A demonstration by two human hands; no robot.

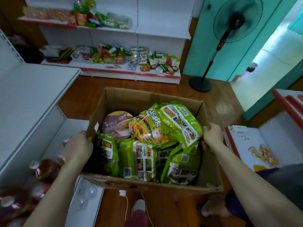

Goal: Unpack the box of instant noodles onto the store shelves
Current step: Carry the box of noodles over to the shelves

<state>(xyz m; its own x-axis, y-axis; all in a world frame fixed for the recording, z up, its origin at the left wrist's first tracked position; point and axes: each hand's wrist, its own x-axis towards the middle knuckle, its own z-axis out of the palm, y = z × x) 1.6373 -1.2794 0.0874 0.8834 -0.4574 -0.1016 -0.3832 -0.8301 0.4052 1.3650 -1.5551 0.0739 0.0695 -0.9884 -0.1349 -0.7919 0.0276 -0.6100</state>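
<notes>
Containing green instant-noodle multipacks (178,123) heaped flat and tilted, most showing their printed backs, plus one purple-lidded noodle bowl (114,123) at the far left: open brown cardboard box (124,99), near rim scuffed and torn. Location: aisle, over the wooden floor (172,208). Left hand (78,146) grips the left wall's rim; right hand (213,135) grips the right wall's rim, hands well apart. Left: capped bottles (42,167) on a low shelf. Beyond: white snack shelves (162,27); black pedestal fan (236,18).
</notes>
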